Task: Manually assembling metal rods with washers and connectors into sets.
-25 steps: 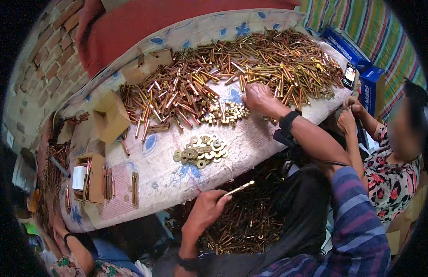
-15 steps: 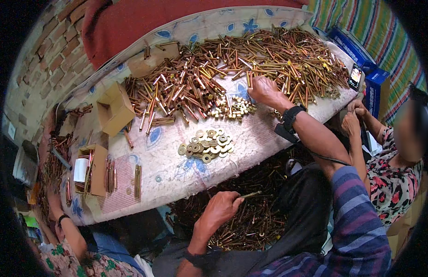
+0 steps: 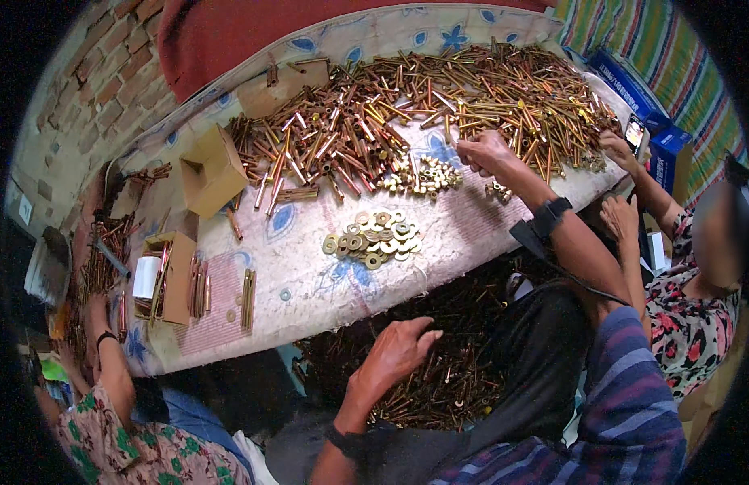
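The metal rods (image 3: 354, 133) lie in a broad copper-coloured heap across the upper middle of the frame. At its lower edge, right of centre, the right hand (image 3: 489, 153) is bent with fingers curled together; whether a rod is pinched there I cannot tell. Small brass-coloured pieces (image 3: 427, 178) lie just left of and below that hand, and a loose pile of washers (image 3: 376, 240) sits near mid-frame. Pale patterned cloth (image 3: 298, 259) stretches around the washers toward the left, giving room to move. The table's near edge slants from lower left up to the right. Below it, the left hand (image 3: 403, 347) hovers with thumb and forefinger parted, holding nothing that shows, above a lower heap (image 3: 439, 392).

At left, an open cardboard box (image 3: 211, 171) and a smaller box (image 3: 176, 279) of rods take up the cloth, with upright-looking bundles beside the latter. A co-worker's hand (image 3: 617, 152) reaches by a phone (image 3: 636, 133) at right, in front of a blue box (image 3: 674, 160), bounding that side. Another person's arm (image 3: 112, 356) crosses the lower left.

The right fingertips are partly hidden, the lower heap is deep in shade, and the black fisheye rim cuts off both neighbours.
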Demonstrator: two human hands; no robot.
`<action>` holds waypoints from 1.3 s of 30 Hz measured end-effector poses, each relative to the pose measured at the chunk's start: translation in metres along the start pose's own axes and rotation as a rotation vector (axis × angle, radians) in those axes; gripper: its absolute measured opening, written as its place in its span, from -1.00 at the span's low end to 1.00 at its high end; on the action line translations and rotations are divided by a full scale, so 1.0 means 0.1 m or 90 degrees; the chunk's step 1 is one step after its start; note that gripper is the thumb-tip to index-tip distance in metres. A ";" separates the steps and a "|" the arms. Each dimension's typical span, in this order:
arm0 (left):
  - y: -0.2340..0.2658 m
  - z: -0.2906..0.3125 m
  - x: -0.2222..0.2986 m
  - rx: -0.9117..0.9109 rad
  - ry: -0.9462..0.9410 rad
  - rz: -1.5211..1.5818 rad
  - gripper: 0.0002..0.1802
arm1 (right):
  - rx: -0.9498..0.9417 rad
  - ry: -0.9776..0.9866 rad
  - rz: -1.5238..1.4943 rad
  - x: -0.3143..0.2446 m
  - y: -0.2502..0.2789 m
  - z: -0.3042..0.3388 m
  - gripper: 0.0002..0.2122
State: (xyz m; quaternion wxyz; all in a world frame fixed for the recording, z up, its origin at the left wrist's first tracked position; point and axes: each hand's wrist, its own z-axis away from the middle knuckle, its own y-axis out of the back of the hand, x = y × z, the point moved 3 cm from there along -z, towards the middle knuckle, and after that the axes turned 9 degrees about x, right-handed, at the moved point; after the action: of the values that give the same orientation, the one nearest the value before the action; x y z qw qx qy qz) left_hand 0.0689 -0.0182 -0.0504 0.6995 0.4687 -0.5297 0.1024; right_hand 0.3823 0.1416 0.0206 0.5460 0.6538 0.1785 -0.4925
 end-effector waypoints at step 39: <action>0.43 -0.09 -0.15 0.281 0.341 0.506 -0.71 | -0.132 0.398 0.131 -0.19 -0.84 1.03 -0.73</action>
State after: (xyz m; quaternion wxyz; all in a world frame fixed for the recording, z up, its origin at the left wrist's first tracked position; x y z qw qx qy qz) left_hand 0.0411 0.0171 -0.0395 0.6024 0.3250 -0.4350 0.5850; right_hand 0.2630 0.0846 -0.0002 0.5750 0.7288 0.3197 -0.1899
